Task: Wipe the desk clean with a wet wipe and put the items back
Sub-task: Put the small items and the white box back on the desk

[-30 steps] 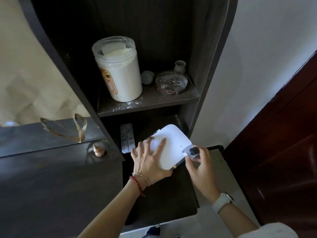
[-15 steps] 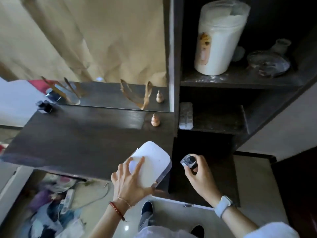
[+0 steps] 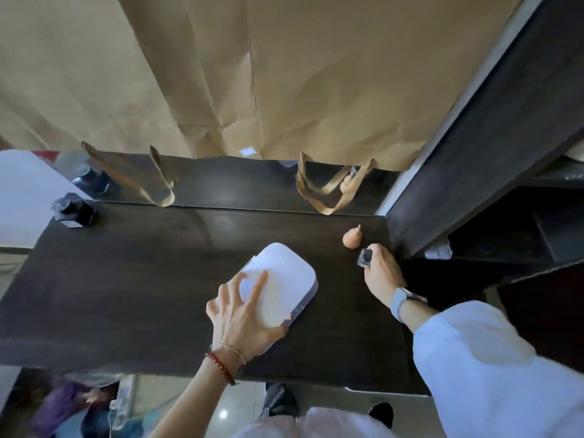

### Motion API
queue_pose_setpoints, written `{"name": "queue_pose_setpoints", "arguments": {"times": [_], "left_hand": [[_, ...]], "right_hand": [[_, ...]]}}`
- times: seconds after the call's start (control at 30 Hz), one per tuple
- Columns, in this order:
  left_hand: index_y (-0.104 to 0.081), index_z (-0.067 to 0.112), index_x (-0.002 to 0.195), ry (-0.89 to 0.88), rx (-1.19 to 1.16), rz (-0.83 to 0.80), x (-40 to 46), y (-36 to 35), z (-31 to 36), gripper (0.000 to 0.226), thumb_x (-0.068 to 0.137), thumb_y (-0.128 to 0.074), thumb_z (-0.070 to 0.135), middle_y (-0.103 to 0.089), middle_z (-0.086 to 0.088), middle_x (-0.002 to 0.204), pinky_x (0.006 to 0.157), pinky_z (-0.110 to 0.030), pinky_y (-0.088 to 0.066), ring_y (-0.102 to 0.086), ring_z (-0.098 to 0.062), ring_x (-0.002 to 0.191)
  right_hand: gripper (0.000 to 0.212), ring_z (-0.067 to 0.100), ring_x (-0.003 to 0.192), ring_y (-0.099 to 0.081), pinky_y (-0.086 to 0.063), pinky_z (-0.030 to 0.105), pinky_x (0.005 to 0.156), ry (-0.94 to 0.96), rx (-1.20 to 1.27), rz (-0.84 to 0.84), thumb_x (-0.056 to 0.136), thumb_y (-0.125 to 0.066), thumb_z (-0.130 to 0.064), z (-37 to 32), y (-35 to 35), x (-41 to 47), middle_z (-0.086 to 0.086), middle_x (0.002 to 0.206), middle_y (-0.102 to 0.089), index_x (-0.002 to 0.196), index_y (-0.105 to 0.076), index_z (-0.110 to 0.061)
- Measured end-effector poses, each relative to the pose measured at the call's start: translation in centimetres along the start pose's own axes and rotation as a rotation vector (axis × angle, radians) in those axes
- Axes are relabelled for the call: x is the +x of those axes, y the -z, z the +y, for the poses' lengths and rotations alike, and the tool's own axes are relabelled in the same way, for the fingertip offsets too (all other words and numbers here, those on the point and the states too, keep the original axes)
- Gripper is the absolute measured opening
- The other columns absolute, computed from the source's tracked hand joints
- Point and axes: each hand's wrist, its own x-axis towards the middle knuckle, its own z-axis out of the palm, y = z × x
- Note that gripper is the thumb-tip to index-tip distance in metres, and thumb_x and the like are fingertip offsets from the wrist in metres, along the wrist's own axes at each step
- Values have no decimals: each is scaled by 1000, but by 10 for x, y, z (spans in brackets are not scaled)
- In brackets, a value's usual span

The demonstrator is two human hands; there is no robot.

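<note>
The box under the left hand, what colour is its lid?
White lid on the box, with a clear lower edge; the head view shows it best.

- You face creased brown paper sheeting [image 3: 284, 74] covering the wall.
- Below it a mirror strip [image 3: 227, 188] reflects your dark wooden desk [image 3: 126, 279].
- A dark wooden shelf unit [image 3: 480, 147] stands right.
- Glossy floor [image 3: 221, 412] shows beneath.
</note>
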Motion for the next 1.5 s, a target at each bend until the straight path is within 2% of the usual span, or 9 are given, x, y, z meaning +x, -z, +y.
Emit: {"name": "queue_pose_setpoints", "arguments": {"times": [0.3,0.47,0.77,0.93,1.03,1.13,1.23,1.4,1.5], "left_hand": [[-29,41,130,-145,29,-8,39,1,-10,91,48,-51,73,-37,-2,132,85,-47,-36,-39,-30,112],[-31,38,130,-170,41,9,47,4,-2,92,47,-51,72,-39,-4,130,83,-48,-37,-41,-33,109],[-29,35,132,-183,82,7,47,9,-1,97,46,-57,70,-36,-7,133,84,-53,-36,-40,-34,111],[-37,35,129,-195,110,-8,41,11,-5,94,44,-58,69,-36,-5,130,84,-52,-37,-40,-33,110],[-39,34,128,-228,122,-3,36,15,-10,93,43,-58,68,-38,-6,128,84,-51,-36,-41,-33,109],[-40,34,128,-242,133,-25,27,21,-17,93,43,-58,68,-39,-5,126,85,-51,-35,-39,-32,109],[-37,38,128,-263,179,-86,25,25,-37,93,42,-58,67,-38,-1,128,87,-50,-33,-40,-32,111],[-33,41,130,-377,263,-124,36,35,-92,94,42,-55,68,-35,1,127,88,-53,-37,-37,-31,110],[-31,39,133,-481,344,-146,53,39,-126,98,42,-50,72,-35,-1,130,88,-60,-40,-35,-37,113]], "right_hand": [[50,34,110,-49,-45,38,85,-162,-122,92,80,-54,8,-5,-6,13,16,130,-36,126,-42,-8],[63,37,98,-59,-55,42,73,-1,-186,296,63,-72,8,-1,-13,-5,21,119,-54,122,-51,-4],[72,35,126,-45,-49,47,91,60,-330,106,67,-72,-6,15,-32,-16,18,142,-40,132,-42,2],[56,39,120,-49,-49,49,90,84,-214,141,68,-71,-4,4,-20,-13,24,135,-47,121,-53,1],[35,31,118,-52,-48,45,95,218,79,223,80,-59,-5,-15,-19,-35,18,128,-54,115,-57,-2],[38,20,125,-45,-37,32,106,260,386,-19,92,-47,-11,-52,-29,-57,10,133,-49,130,-46,-6],[46,20,130,-38,-30,28,108,178,450,-222,94,-45,-19,-87,-52,-67,9,139,-42,137,-34,-5],[43,22,119,-46,-40,35,101,77,538,-245,89,-51,-13,-129,-85,-84,10,126,-48,130,-41,-7],[40,17,112,-50,-46,28,93,21,586,-228,88,-55,-12,-153,-101,-90,6,122,-47,126,-43,-10]]}}
